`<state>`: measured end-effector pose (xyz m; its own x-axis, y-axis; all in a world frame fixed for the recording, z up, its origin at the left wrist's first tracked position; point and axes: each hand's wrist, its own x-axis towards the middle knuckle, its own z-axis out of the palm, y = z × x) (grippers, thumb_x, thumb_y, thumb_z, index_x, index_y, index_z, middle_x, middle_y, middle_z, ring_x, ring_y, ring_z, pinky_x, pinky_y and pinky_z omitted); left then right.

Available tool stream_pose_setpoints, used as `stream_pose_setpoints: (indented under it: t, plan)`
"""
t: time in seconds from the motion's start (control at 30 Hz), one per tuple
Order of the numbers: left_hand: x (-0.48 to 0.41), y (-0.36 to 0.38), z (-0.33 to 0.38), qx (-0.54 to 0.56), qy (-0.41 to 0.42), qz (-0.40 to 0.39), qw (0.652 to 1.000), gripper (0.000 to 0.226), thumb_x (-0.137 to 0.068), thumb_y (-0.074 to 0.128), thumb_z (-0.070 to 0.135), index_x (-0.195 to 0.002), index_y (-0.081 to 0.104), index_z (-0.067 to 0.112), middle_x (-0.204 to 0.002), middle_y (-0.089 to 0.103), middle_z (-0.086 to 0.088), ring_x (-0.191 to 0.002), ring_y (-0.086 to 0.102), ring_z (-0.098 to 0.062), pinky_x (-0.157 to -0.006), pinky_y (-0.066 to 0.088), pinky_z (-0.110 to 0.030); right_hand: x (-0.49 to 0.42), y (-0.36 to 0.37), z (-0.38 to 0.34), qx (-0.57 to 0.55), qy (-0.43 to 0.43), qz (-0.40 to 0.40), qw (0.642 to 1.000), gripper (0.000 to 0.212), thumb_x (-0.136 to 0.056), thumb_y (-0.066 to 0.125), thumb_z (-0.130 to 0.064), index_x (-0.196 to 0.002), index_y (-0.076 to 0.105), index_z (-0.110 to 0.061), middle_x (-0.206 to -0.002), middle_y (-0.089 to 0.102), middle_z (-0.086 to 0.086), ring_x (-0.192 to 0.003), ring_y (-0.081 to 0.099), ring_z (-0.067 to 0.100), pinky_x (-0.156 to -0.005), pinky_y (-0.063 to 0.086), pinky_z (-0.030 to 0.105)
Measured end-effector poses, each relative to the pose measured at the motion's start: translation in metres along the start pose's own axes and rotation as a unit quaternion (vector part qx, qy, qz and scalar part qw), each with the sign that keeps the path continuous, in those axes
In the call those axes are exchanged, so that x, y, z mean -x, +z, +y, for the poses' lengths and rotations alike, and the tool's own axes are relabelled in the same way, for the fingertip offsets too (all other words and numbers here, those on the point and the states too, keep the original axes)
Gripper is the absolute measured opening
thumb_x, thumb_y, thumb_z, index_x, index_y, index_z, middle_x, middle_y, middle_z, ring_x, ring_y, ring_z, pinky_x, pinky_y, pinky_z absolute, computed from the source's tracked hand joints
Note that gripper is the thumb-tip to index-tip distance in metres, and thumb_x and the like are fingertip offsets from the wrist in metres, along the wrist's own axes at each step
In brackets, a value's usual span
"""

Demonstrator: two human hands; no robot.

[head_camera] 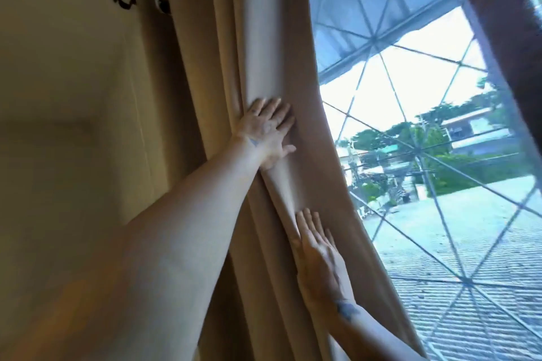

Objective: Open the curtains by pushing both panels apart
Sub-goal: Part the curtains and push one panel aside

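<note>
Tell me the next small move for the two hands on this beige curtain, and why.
Probably keep both flat palms on the beige curtain panel and push it a little further left toward the wall. The left hand and right hand lie open on the bunched folds, the window beside them is already uncovered, and folds still stand off the wall.

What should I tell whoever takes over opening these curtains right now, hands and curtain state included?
Left hand: flat and open, pressing the bunched beige curtain panel, gripping nothing.
Right hand: flat and open on the same panel, lower down.
Done: this panel is gathered toward the wall; the window beside it is uncovered.
Left: a dark strip at the right edge may be the other panel or the frame; check it, and push it aside if it is the curtain.
</note>
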<state>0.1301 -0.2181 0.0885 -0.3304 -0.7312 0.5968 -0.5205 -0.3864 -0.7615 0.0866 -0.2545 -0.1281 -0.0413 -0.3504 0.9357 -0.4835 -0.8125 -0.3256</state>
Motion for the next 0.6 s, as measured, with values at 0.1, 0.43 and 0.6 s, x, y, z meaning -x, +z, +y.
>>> stream_pose_setpoints:
  t: [0.1, 0.43, 0.6]
  plan:
    - [0.003, 0.043, -0.021, -0.005, -0.005, -0.005, 1.0, 0.066, -0.096, 0.024, 0.054, -0.151, 0.008, 0.02, -0.162, 0.001, -0.003, -0.148, -0.003, -0.023, -0.12, -0.001, -0.041, -0.006, 0.044, -0.015, -0.006, 0.009, -0.01, 1.0, 0.05, -0.096, 0.012, -0.034, -0.122, 0.044, -0.005, -0.122, 0.061, 0.017, -0.113, 0.054, 0.034, -0.094, 0.039, 0.036]
    - [0.026, 0.176, -0.084, 0.007, -0.026, -0.044, 0.999, 0.064, -0.097, 0.022, 0.051, -0.151, 0.007, 0.019, -0.162, -0.001, -0.003, -0.148, -0.005, -0.022, -0.12, -0.004, -0.04, -0.027, 0.168, -0.056, 0.001, 0.026, -0.092, 0.995, 0.044, -0.077, 0.034, -0.025, -0.109, 0.061, -0.008, -0.107, 0.071, 0.01, -0.098, 0.064, 0.028, -0.062, 0.056, 0.045]
    - [0.04, 0.235, -0.112, 0.0, -0.045, -0.079, 0.996, 0.065, -0.097, 0.023, 0.051, -0.151, 0.007, 0.018, -0.162, 0.0, -0.004, -0.148, -0.004, -0.022, -0.12, -0.002, -0.04, -0.029, 0.224, -0.076, -0.022, 0.031, -0.137, 0.99, 0.044, -0.074, 0.034, -0.023, -0.107, 0.062, -0.014, -0.104, 0.072, 0.004, -0.098, 0.065, 0.024, -0.066, 0.057, 0.036]
